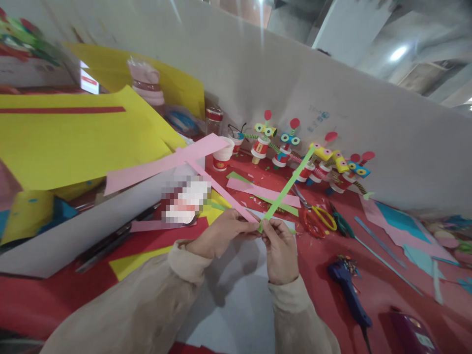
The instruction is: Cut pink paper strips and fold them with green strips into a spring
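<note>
Two narrow paper strips meet at a corner between my fingers, over a white sheet point(236, 295). My left hand point(224, 233) pinches the end of the pink paper strip point(224, 192), which slants up to the left. The green paper strip point(285, 189) rises up to the right from my right hand point(280, 250), its lower end held between thumb and fingers. Both hands are closed and almost touch. Fingertips cover part of the join, so I cannot see whether the strips are stuck together.
Paper-cup figures point(261, 145) line the wall behind. Scissors point(320, 219), a blue glue gun point(350, 290) and a purple object point(413, 329) lie on the red table at right. A white roll point(92, 231), yellow sheets point(73, 142) and a white paper cup point(222, 155) are leftward.
</note>
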A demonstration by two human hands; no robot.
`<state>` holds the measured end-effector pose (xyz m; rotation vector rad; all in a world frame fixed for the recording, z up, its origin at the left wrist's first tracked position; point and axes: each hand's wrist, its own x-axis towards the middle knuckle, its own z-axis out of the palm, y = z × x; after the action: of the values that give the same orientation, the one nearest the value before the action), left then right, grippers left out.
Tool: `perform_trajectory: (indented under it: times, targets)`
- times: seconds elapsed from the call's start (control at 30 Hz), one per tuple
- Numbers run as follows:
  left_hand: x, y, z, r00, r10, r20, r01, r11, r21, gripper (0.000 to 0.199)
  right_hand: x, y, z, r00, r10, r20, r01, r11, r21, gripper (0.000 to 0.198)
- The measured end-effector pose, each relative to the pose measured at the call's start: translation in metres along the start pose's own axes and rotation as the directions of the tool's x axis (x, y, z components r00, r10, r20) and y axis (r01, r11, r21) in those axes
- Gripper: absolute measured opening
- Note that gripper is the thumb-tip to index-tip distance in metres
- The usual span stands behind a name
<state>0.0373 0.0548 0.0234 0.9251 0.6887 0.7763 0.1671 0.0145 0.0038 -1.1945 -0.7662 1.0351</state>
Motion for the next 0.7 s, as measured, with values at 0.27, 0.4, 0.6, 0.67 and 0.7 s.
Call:
perform_trajectory:
  times: [0.27, 0.4, 0.6, 0.67, 0.7]
  targets:
    - [0.0007, -0.0042, -0.0019, 0.999, 0.017, 0.028, -0.016, 0.999, -0.041, 0.007, -0.0008, -0.0036, 0.0021, 0.999, 0.038, 0.024, -0.039, 0.998, 0.051, 0.023]
    - [0.0011, -0.0032, -0.0028, 1.0, 0.006, 0.025, -0.006, 1.0, -0.029, 0.009, -0.0013, -0.0053, 0.0026, 0.998, 0.033, 0.045, -0.036, 0.997, 0.068, 0.024]
    - [-0.0003, 0.0003, -0.0022, 1.0, 0.006, 0.023, -0.006, 1.0, -0.03, 0.009, -0.0025, -0.0089, 0.0036, 0.997, 0.042, 0.058, -0.047, 0.995, 0.089, 0.022]
    - [-0.0014, 0.0024, -0.0009, 1.0, 0.003, 0.016, -0.003, 1.0, -0.026, 0.007, -0.0028, -0.0094, 0.0039, 0.998, 0.041, 0.055, -0.046, 0.995, 0.089, 0.021]
    - [-0.002, 0.0036, -0.0001, 1.0, 0.001, 0.01, -0.001, 1.0, -0.023, 0.006, -0.0029, -0.0094, 0.0039, 0.998, 0.04, 0.052, -0.045, 0.995, 0.088, 0.021]
